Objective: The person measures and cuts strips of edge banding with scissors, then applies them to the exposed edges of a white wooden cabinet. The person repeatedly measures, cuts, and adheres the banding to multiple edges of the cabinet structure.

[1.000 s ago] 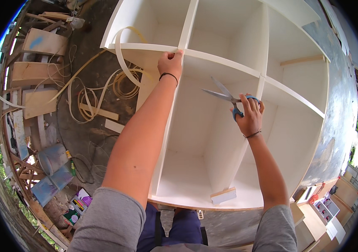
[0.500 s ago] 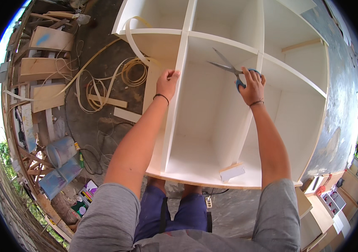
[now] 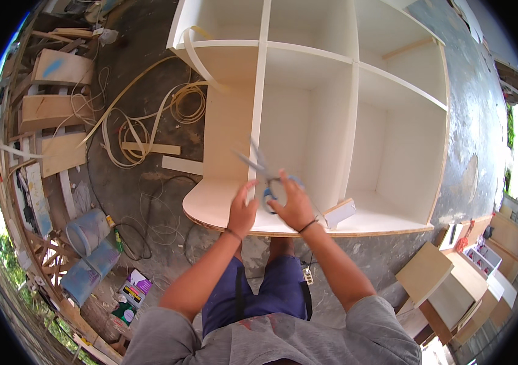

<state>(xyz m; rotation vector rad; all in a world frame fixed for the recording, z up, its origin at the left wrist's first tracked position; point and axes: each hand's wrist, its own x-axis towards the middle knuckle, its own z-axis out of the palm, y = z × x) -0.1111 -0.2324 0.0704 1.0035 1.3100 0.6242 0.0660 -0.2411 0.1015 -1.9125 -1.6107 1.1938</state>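
Observation:
My left hand (image 3: pixel 243 210) is at the lower end of a white divider panel (image 3: pixel 257 109) in the cabinet, its fingers bent around the panel's front edge. Close beside it, my right hand (image 3: pixel 295 207) holds scissors with blue handles (image 3: pixel 268 198). Their metal blades are spread and point up and to the left across the divider, a little blurred. The white cabinet (image 3: pixel 307 52) has several open compartments and a rounded bottom board (image 3: pixel 201 204) at its near left corner. A pale edging strip (image 3: pixel 197 61) curls out over the cabinet's left side.
Coiled edging strips (image 3: pixel 187 103) lie on the dark floor at left, near a white board piece (image 3: pixel 183 165). A small white-faced block (image 3: pixel 340 213) rests on the bottom board. Blue-stained buckets (image 3: pixel 88 231) and stacked wood stand farther left; wooden boxes (image 3: pixel 426 274) are at lower right.
Both hands have come down the cabinet toward me. The right hand has brought the scissors leftward, next to the left hand. My view has shifted, showing more of the rounded bottom board.

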